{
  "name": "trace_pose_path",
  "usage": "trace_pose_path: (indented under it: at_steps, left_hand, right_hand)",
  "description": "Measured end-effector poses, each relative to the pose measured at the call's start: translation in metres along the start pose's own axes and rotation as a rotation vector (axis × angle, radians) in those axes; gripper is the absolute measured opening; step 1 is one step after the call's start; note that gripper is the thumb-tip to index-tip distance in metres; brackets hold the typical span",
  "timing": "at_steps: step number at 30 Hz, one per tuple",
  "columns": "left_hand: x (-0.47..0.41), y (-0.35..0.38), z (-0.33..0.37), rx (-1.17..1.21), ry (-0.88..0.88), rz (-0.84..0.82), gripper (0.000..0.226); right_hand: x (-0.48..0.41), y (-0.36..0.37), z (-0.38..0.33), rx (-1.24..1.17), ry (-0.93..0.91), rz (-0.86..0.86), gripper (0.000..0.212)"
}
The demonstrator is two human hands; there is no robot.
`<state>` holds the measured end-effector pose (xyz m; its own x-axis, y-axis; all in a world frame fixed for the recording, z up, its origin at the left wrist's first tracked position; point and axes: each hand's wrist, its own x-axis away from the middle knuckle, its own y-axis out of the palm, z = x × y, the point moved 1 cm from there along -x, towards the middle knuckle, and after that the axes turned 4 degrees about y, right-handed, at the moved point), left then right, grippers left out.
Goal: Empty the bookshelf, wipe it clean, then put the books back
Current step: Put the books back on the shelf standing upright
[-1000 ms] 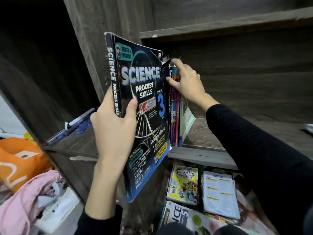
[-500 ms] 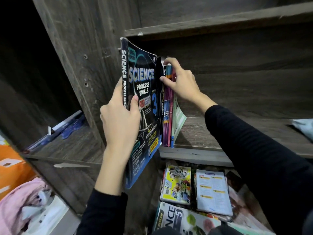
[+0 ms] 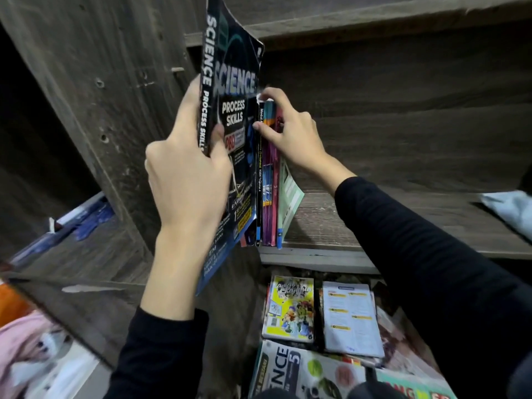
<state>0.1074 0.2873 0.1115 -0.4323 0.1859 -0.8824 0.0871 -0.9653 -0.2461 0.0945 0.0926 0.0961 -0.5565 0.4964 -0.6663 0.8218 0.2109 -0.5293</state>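
Observation:
My left hand (image 3: 187,180) grips a black Science Process Skills book (image 3: 234,116) by its spine, upright at the left end of the dark wooden shelf board (image 3: 374,226). The book's right edge touches the row of upright books (image 3: 269,197) standing on that board. My right hand (image 3: 290,133) holds the tops of those thin books, thumb on their front edges, fingers curled over the top. A green-white booklet (image 3: 289,197) leans at the row's right end.
The shelf's vertical side panel (image 3: 115,110) stands just left of the held book. Below the board lie several books on the floor, among them a yellow comic (image 3: 290,306), a white booklet (image 3: 349,318) and a Science 5 book (image 3: 302,370). A pale cloth (image 3: 509,208) lies on the shelf at right. Pink fabric (image 3: 26,341) sits lower left.
My left hand has lifted the Science book up and turned it edge-on toward the shelf, close beside the standing row. My right hand has stayed on the books' tops.

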Motion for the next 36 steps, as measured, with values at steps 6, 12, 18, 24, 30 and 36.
trace_pose_path:
  at_steps: [6,12,18,24,30,36]
  left_hand:
    - [0.031,0.020,-0.014,0.037,0.018,0.066,0.041]
    - [0.059,0.045,-0.046,0.084,-0.051,0.122,0.037]
    - [0.062,0.065,-0.071,0.055,-0.062,0.094,0.037]
    - [0.049,0.083,-0.086,0.133,-0.117,0.122,0.039]
    - [0.044,0.118,-0.094,-0.041,-0.155,0.156,0.033]
    - [0.056,0.121,-0.101,0.190,-0.141,0.111,0.047]
  right_hand:
    - [0.001,0.000,-0.001,0.010,0.007,0.016,0.051]
    - [0.000,-0.002,-0.006,0.015,0.002,-0.008,0.050]
    - [-0.007,0.017,-0.021,0.073,-0.044,-0.047,0.054]
    - [-0.010,0.030,-0.025,0.116,-0.072,0.013,0.053]
    - [-0.001,0.031,-0.015,0.029,-0.099,0.034,0.057]
    - [0.023,0.035,0.019,-0.247,0.076,0.004,0.057]
